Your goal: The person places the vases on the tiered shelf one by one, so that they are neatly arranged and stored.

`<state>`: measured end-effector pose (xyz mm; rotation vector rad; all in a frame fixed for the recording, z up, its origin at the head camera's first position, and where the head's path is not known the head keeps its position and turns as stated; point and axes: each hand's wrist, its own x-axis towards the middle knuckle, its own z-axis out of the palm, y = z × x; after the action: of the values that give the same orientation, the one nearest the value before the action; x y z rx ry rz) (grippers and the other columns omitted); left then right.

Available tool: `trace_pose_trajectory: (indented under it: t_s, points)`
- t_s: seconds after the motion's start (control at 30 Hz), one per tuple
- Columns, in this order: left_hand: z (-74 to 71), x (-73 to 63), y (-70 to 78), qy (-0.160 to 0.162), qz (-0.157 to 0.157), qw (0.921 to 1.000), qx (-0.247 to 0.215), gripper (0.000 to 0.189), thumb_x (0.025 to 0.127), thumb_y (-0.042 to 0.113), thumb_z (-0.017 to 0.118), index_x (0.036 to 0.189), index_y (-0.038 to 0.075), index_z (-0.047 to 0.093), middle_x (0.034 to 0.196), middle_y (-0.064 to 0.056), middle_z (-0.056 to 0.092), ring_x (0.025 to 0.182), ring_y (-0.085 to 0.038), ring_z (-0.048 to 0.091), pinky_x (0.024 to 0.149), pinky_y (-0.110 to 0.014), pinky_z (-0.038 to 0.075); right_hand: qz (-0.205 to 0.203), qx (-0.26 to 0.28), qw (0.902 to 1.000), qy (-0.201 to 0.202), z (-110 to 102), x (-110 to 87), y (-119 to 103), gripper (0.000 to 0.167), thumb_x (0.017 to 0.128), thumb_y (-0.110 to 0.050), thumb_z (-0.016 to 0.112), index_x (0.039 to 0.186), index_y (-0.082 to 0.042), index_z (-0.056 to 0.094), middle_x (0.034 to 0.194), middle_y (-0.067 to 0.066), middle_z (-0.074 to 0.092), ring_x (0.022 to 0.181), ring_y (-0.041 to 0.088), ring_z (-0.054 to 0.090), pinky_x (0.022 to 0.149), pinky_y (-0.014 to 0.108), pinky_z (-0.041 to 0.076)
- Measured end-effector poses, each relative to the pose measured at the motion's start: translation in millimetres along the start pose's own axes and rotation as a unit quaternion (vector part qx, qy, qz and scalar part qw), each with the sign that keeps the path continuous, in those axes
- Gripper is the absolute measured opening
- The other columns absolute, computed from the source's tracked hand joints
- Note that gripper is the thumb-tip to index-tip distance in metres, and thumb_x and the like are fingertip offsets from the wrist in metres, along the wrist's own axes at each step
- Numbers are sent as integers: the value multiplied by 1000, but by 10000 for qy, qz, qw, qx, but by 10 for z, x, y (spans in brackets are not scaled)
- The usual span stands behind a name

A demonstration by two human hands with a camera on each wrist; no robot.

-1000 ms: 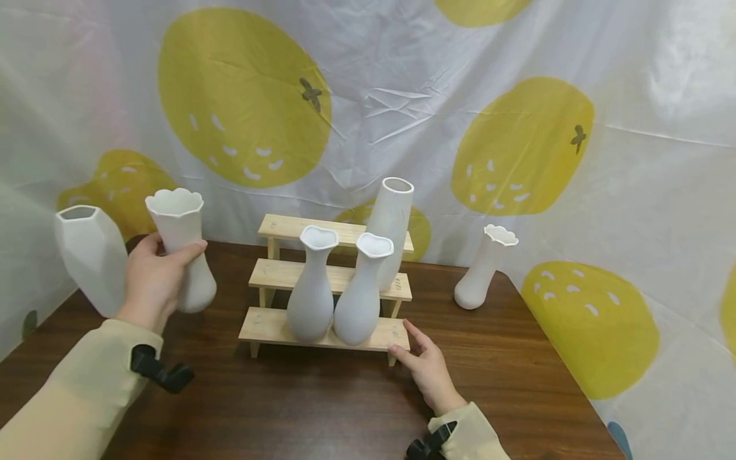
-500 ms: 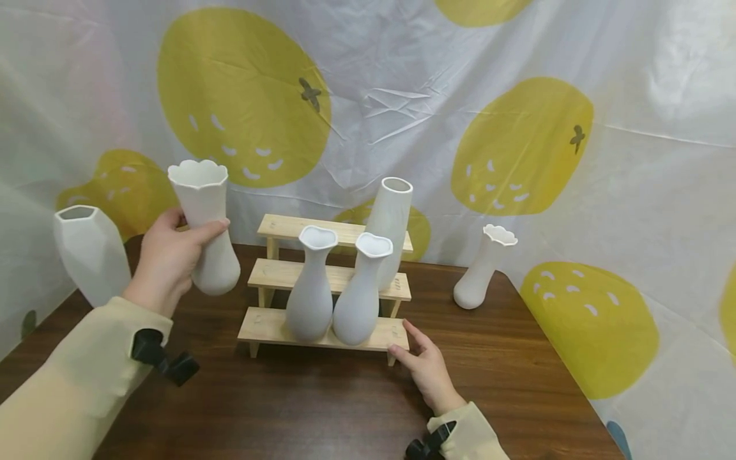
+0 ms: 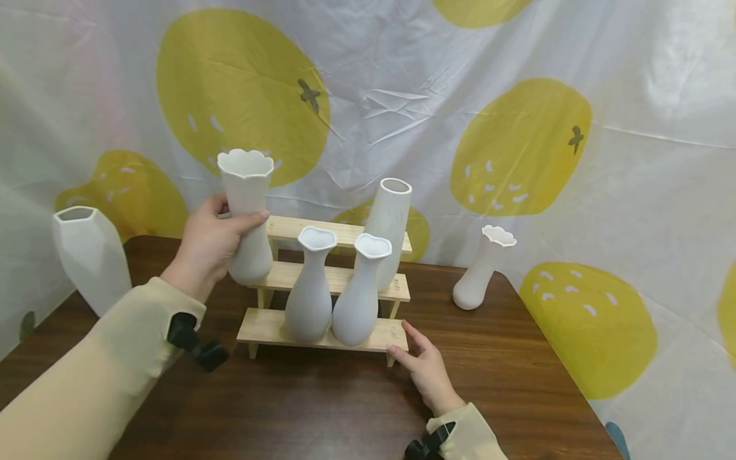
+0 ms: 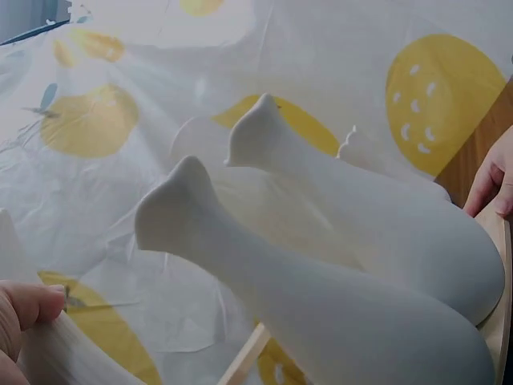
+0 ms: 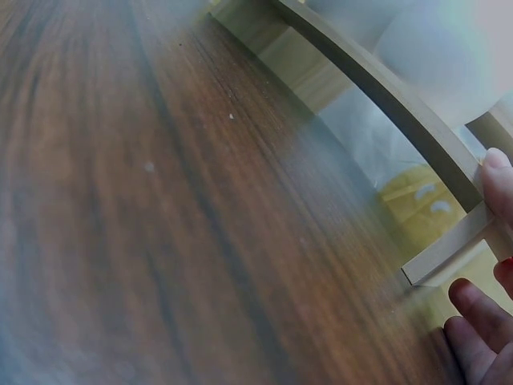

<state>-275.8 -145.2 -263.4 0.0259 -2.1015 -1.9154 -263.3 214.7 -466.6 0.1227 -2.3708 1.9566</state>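
Observation:
In the head view my left hand [image 3: 207, 249] grips a white scalloped-rim vase [image 3: 247, 188] around its narrow waist. Upright, the vase is at the left end of a three-step wooden stand [image 3: 261, 324], its base overlapping the middle step; contact there cannot be told. My right hand [image 3: 428, 370] holds the right end of the bottom step, thumb [image 5: 498, 188] on its front edge in the right wrist view. Two white bulbous vases, a left one [image 3: 309, 306] and a right one [image 3: 356, 310], stand side by side on the bottom step. Behind them a tall tapered vase [image 3: 392, 217] stands higher up.
A faceted white vase [image 3: 92, 255] stands at the table's left side, partly behind my left sleeve. Another scalloped-rim vase [image 3: 483, 268] is at the back right of the brown wooden table [image 3: 299, 409]. A fruit-print cloth [image 3: 402, 115] hangs behind.
My left hand has carried the scalloped-rim vase up and to the right, from beside the faceted vase to the stand's left end. My right hand stays at the bottom step.

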Motion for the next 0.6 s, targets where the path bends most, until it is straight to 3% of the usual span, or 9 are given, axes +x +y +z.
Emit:
trace_pose_trajectory:
  t_s: [0.27, 0.5, 0.6]
  points:
    - [197, 82, -3, -255, -208, 9995, 36, 70, 85, 26, 75, 139, -1, 40, 136, -19, 46, 121, -35, 45, 101, -52, 36, -3, -12, 10000, 6, -6, 7, 19, 70, 85, -18, 75, 144, -3, 42, 138, 20, 50, 124, 28, 48, 102, 38, 37]
    - [358, 171, -38, -380, -336, 9987, -92, 71, 84, 24, 76, 141, 3, 41, 138, -16, 46, 122, -33, 44, 103, -50, 35, 6, -90, 10000, 34, -9, 8, 30, 70, 84, -18, 76, 144, -5, 43, 131, 19, 56, 117, 24, 53, 92, 23, 42]
    - [403, 187, -60, -390, -397, 9984, -53, 72, 83, 25, 76, 142, 4, 40, 139, -14, 46, 123, -33, 44, 103, -49, 34, -1, -115, 9999, 36, -10, 12, 32, 70, 84, -19, 76, 144, -5, 44, 130, 19, 57, 116, 25, 54, 93, 26, 42]
